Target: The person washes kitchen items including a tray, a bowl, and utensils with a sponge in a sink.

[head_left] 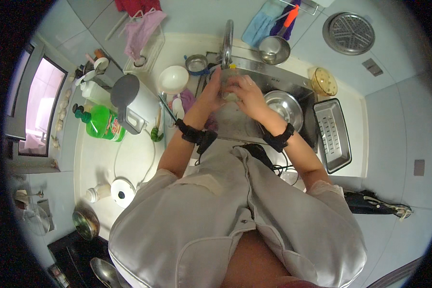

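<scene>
Both of my hands are together under the faucet (227, 41) at the sink (273, 72). Between them is a see-through, glass-like vessel (229, 77), largely covered by my fingers, so its exact kind does not show. My left hand (211, 93) grips its left side, thumb up. From the right, my right hand (247, 95) curls its fingers over it. A steel bowl (285, 108) sits in the sink, to the right of my right hand. Close to my left hand, a white bowl (173, 79) and a small metal bowl (196, 64) stand on the counter.
On the left stand a kettle (141, 103) and a green detergent bottle (102, 124). A drain tray (332, 134) and an amber bowl (324, 81) are on the right. Along the back wall hang a ladle (274, 50), a blue cloth (264, 23) and a pink cloth (143, 31).
</scene>
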The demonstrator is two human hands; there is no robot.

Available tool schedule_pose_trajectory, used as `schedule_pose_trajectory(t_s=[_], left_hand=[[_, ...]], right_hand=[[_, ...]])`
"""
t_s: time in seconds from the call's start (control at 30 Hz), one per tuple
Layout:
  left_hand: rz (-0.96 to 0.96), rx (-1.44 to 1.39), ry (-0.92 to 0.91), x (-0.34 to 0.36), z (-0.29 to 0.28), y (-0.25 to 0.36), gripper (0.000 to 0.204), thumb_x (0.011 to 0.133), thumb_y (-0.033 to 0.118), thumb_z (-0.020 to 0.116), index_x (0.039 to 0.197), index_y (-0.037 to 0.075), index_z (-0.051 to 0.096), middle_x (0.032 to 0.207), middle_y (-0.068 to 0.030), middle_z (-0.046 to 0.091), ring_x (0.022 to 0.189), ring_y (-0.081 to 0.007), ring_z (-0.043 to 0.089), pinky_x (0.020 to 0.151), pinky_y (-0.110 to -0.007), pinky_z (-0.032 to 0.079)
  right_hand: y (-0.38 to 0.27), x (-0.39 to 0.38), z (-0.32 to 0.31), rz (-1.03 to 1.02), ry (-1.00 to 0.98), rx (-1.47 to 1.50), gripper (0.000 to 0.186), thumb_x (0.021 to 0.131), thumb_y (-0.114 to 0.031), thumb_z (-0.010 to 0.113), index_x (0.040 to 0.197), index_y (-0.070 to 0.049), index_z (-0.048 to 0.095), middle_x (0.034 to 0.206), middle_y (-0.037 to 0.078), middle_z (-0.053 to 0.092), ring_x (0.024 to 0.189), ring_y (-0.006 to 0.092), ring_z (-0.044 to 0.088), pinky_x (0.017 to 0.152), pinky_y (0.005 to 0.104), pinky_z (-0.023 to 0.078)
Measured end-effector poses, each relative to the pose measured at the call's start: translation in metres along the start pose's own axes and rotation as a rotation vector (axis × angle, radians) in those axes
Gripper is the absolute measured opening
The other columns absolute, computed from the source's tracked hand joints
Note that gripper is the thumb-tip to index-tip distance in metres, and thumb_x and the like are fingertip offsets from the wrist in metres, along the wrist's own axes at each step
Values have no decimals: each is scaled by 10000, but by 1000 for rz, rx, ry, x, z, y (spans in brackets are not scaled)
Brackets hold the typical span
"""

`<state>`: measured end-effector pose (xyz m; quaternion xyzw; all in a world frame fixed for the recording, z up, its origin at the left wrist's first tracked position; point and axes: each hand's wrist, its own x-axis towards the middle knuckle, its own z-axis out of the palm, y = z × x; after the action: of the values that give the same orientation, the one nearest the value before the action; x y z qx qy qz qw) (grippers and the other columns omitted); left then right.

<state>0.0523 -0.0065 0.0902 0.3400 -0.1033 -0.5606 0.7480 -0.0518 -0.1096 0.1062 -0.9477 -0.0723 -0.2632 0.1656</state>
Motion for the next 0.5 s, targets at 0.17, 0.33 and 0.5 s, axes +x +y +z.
schedule_pose_trajectory(t_s=[0.17,0.33,0.5], left_hand=[[188,97,-62,19,-19,-13,447,840,487,329,1039,109,459,950,-27,522,834,-148,513,694,-309,442],[52,-37,-61,12,-12,-7,418,844,474,326,1045,134,463,959,-27,528,860,-161,515,702,-343,434],[50,29,30,9,2,-9,422,848,467,317,1077,140,453,1009,-29,516,914,-176,507,725,-361,424]], right_hand=[[16,-12,-2,-84,-35,19,417,535,9,559,936,-103,559,1014,81,472,979,286,430,840,366,370],[34,-19,0,63,79,81,385,543,28,530,912,-77,549,1006,101,465,970,306,423,831,376,360],[35,1,11,182,234,121,368,538,41,516,892,-55,540,1006,116,463,966,308,421,821,363,364]])
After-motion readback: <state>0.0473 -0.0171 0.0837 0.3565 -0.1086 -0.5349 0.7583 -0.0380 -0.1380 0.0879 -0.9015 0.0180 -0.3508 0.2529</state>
